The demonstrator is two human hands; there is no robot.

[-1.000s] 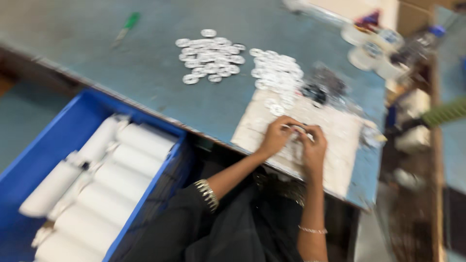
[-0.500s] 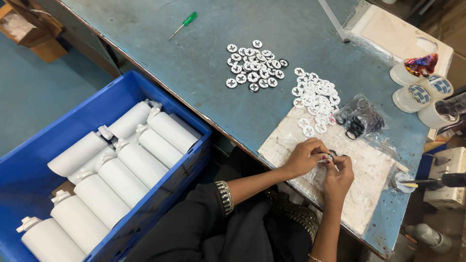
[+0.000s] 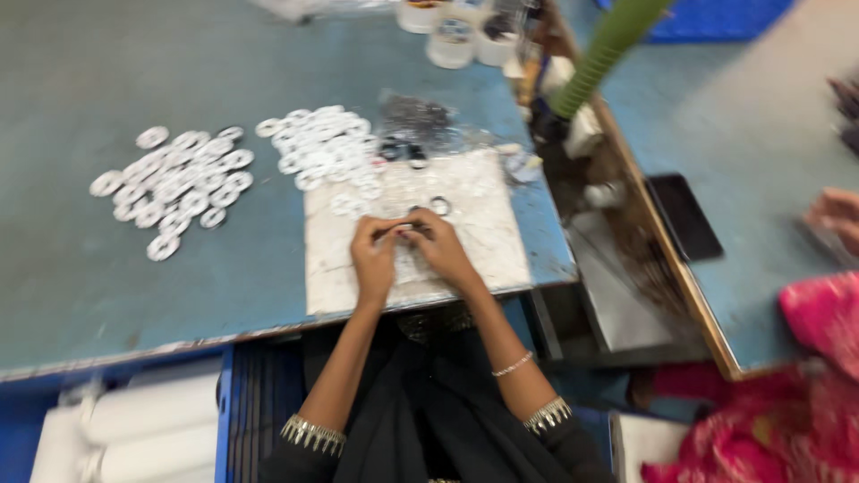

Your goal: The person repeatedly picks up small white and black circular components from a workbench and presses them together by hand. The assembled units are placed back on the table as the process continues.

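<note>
My left hand [image 3: 374, 258] and my right hand [image 3: 440, 249] meet over a white mat [image 3: 488, 240] at the front edge of the blue-grey table [image 3: 107, 286]. Their fingertips pinch a small part [image 3: 403, 231] between them; blur hides its shape. A single black ring [image 3: 440, 206] lies on the mat just beyond my right hand. Two piles of white rings sit farther back, one at the left [image 3: 174, 188] and one at the mat's far corner [image 3: 322, 152]. A clear bag of black rings [image 3: 412, 121] lies behind the mat.
A blue crate [image 3: 224, 411] with white cylinders [image 3: 148, 411] stands at the lower left below the table. Small white cups [image 3: 452, 45] and a green ribbed hose [image 3: 608, 45] are at the back. Another person in pink [image 3: 823, 376] sits at the right, near a flat black object [image 3: 684, 215].
The view has swung to the right, pushing the crate to the lower left and revealing the neighbouring table. My hands stay joined over the mat.
</note>
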